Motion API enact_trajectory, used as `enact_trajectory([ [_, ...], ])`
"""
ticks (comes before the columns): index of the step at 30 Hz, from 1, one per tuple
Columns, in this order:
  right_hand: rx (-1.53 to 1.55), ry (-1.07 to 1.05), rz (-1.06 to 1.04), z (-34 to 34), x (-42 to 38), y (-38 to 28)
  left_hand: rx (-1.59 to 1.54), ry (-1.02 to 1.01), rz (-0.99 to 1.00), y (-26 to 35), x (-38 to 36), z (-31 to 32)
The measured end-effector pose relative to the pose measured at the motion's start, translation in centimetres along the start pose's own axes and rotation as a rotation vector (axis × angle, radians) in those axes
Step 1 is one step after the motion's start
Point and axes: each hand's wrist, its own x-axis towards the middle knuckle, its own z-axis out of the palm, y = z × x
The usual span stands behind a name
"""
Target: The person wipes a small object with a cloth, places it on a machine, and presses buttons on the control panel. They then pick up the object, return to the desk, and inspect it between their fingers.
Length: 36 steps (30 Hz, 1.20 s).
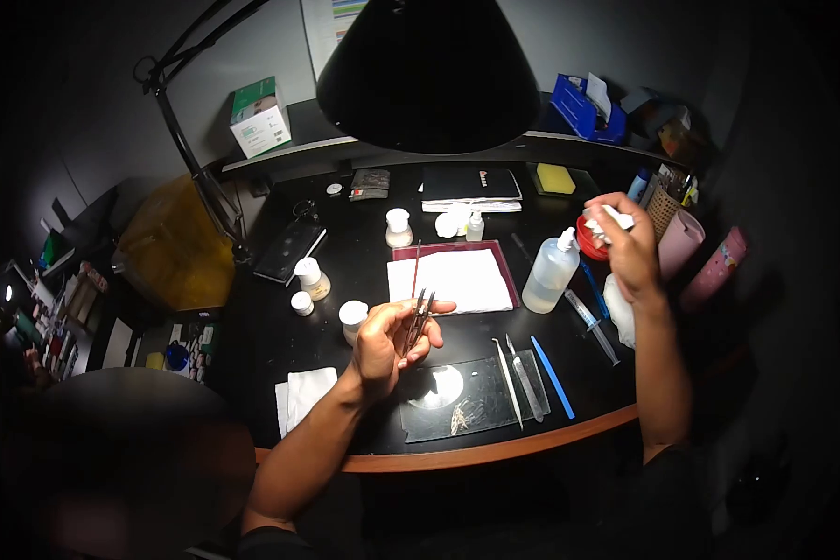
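Observation:
My left hand (380, 345) is closed around dark tweezers (421, 315), tips upward, above the table. A thin reddish-brown brush (415, 269) rises from the same hand, in front of a folded white cloth (467, 278) on a dark red board. At the right, my right hand (633, 254) is raised and closed on a crumpled white tissue (616, 224), over a red container (590, 245). Beside it stands a clear plastic bottle (548, 277) with a white nozzle. A glass slab (429, 425) with pale smears lies below my left hand.
Slim metal tools (525, 381) and a blue stick (553, 378) lie at the slab's right. A syringe (592, 325) lies past the bottle. White-capped jars (312, 280) stand at left. A black lamp shade (429, 84) hangs overhead. A folded white cloth (308, 397) lies front left.

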Motion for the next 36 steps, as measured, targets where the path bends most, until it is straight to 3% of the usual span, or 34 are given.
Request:
enact_trajectory([
  [3,-0.002,-0.177,-0.017,3.4,-1.9,-0.1,-0.021,-0.004,-0.054,-0.4,0.9,-0.2],
  [6,-0.030,-0.223,-0.002,6.5,-3.4,0.4,-0.118,0.075,-0.106,-0.2,2.6,0.2],
  [7,-0.036,-0.215,-0.015,7.1,-3.8,1.1,-0.216,0.025,-0.094,0.0,3.3,-0.2],
  [10,-0.129,-0.197,-0.052,8.6,-5.1,1.7,-0.287,0.150,0.007,0.1,3.9,1.1],
  [11,-0.171,-0.164,-0.129,8.9,-5.6,2.6,-0.305,0.078,0.042,-0.4,4.0,0.3],
  [13,-0.304,-0.126,-0.221,9.4,-6.6,2.4,-0.295,0.120,0.092,-0.7,3.8,0.8],
  [21,-0.330,-0.287,-0.318,11.0,-9.3,2.6,-0.185,0.119,0.225,-1.7,2.4,1.0],
  [24,-0.342,-0.261,-0.324,10.8,-9.3,2.8,-0.147,0.090,0.240,-1.5,2.3,1.1],
  [31,-0.120,-0.272,0.006,10.6,-9.5,3.0,-0.227,0.074,0.197,-1.1,2.3,1.1],
  [36,-0.190,-0.295,-0.095,10.4,-9.4,3.5,-0.242,0.084,0.201,-1.1,2.4,0.9],
])
